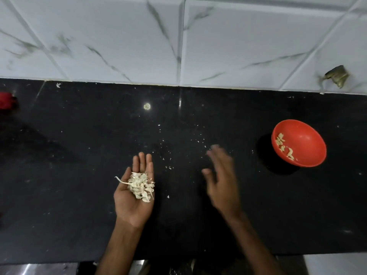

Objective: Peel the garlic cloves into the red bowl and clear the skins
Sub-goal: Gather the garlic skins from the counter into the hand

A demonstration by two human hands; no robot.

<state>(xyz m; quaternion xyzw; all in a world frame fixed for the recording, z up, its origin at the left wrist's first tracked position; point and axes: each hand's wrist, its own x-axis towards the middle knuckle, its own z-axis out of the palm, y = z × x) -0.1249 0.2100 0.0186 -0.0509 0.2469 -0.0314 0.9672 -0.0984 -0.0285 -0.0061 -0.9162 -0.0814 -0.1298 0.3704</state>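
Note:
My left hand point(133, 197) lies palm up over the black counter point(79, 175), fingers straight, carrying a heap of pale garlic skins point(140, 186) on the palm. To its right my right hand point(220, 175) hovers above the counter, blurred by motion, fingers spread and holding nothing. The red bowl point(305, 139) stands at the right of the counter with several peeled garlic cloves point(284, 146) along its left inner wall. Small skin flecks point(168, 166) are scattered on the counter between my hands and beyond them.
A white marbled tile wall point(178, 40) rises behind the counter, with a chipped dark spot point(336, 76) at the right. A red object point(7, 100) sits cut off at the left edge. The counter's front edge point(59, 262) runs along the bottom.

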